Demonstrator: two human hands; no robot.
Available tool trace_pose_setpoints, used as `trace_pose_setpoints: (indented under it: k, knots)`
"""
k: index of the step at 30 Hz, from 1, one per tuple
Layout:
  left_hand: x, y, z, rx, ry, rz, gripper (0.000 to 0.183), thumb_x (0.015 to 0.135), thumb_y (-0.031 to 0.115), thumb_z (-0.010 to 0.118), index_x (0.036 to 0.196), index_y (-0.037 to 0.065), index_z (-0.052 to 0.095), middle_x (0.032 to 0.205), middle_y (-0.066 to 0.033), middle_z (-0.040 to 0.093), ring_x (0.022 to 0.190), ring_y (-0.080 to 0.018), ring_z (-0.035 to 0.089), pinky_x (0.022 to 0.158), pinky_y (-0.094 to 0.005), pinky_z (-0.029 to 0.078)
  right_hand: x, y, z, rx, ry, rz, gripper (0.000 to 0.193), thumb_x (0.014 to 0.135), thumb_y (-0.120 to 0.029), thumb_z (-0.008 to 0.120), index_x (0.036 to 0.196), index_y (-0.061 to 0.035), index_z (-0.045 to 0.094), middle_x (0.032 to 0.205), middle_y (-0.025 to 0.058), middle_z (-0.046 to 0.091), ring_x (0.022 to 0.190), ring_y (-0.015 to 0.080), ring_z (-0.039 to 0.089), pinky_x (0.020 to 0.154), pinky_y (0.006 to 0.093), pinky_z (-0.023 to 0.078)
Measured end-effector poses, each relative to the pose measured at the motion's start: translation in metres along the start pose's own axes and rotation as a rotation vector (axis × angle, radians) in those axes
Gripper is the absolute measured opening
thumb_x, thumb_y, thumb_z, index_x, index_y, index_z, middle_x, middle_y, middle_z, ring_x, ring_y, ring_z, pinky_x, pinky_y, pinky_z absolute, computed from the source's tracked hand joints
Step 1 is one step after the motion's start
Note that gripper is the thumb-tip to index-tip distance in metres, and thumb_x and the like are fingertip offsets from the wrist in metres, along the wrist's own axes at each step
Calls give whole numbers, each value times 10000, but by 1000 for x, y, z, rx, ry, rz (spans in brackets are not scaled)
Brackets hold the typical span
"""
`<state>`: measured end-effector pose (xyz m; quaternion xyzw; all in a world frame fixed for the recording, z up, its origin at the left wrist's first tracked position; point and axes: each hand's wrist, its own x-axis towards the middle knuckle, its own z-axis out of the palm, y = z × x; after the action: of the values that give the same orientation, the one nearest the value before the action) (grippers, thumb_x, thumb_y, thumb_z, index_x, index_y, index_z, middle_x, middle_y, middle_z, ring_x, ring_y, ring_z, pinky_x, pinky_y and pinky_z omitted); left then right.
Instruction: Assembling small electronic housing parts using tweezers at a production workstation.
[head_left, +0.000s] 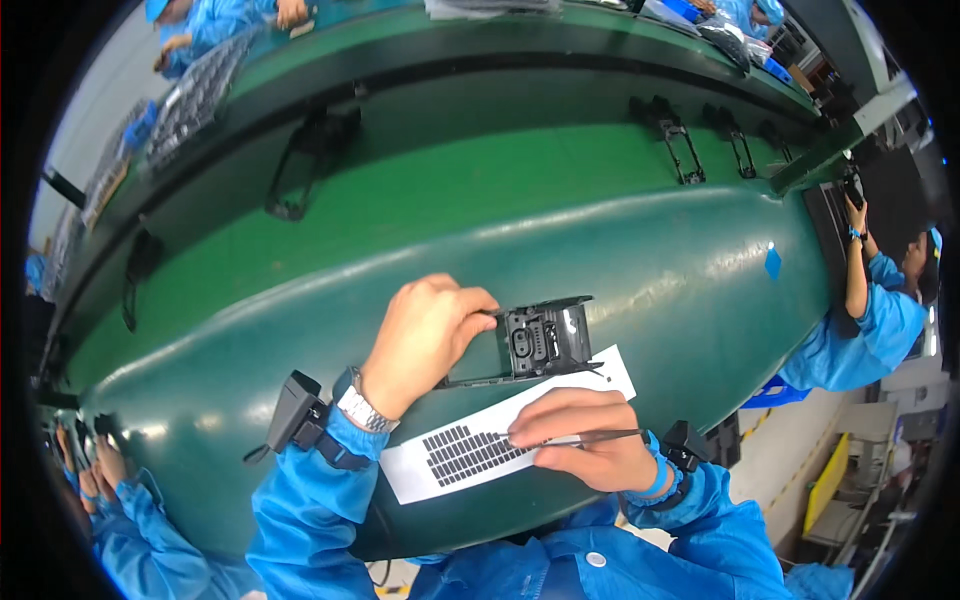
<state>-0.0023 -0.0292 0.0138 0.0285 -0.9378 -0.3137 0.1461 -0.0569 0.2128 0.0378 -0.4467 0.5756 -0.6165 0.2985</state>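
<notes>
With bent fingers, my left hand (425,335) grips the left end of a black plastic frame (548,338). The frame lies on the green tabletop and has moulded slots and a glossy curved part at its right end. In front of it rests a white sheet (412,482) carrying rows of small black rectangular stickers (462,462). My right hand (590,435) is closed around dark tweezers (617,435), whose tips are over the right part of the sticker rows. My fingers partly hide the tips, so I cannot tell if a sticker is between them.
Beyond the table runs a green conveyor belt (450,190) with more black frames (682,150) set along it. A metal post (815,158) rises at the right. Co-workers in blue (865,325) sit at right, left and far side. A small blue diamond-shaped piece (772,263) lies on the table.
</notes>
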Motion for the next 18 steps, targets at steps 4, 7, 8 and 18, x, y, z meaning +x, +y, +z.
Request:
trace_pose_setpoints:
  k: [4, 7, 8, 18]
  knots:
    - [-28, 2, 3, -36, 73, 34, 322, 837, 180, 806, 1137, 68, 771, 1095, -130, 755, 1127, -338, 664, 957, -448, 513, -17, 20, 11, -205, -11, 123, 227, 863, -22, 812, 1090, -26, 802, 1041, 136, 771, 933, 272, 751, 809, 356, 606]
    - [-58, 2, -1, -117, -76, 63, 703, 784, 313, 855, 1427, 128, 637, 1566, -150, 521, 1480, -391, 438, 1191, -559, 319, -23, 27, 17, -256, -23, 153, 195, 866, -24, 809, 1061, -24, 800, 1021, 138, 767, 903, 278, 750, 776, 348, 610]
    - [-66, 3, -1, -127, -123, 42, 775, 761, 324, 867, 1465, 145, 600, 1611, -144, 460, 1511, -387, 389, 1212, -577, 280, -25, 32, 18, -274, -25, 157, 172, 860, -25, 811, 1031, -22, 796, 1009, 141, 765, 904, 271, 751, 763, 340, 609]
    - [-72, 0, 2, -67, -214, 22, 973, 610, 349, 923, 1494, 178, 554, 1698, -107, 322, 1571, -354, 274, 1252, -622, 183, -28, 47, 14, -329, -64, 93, 174, 828, -6, 820, 999, -15, 789, 1000, 141, 749, 890, 296, 742, 766, 372, 613]
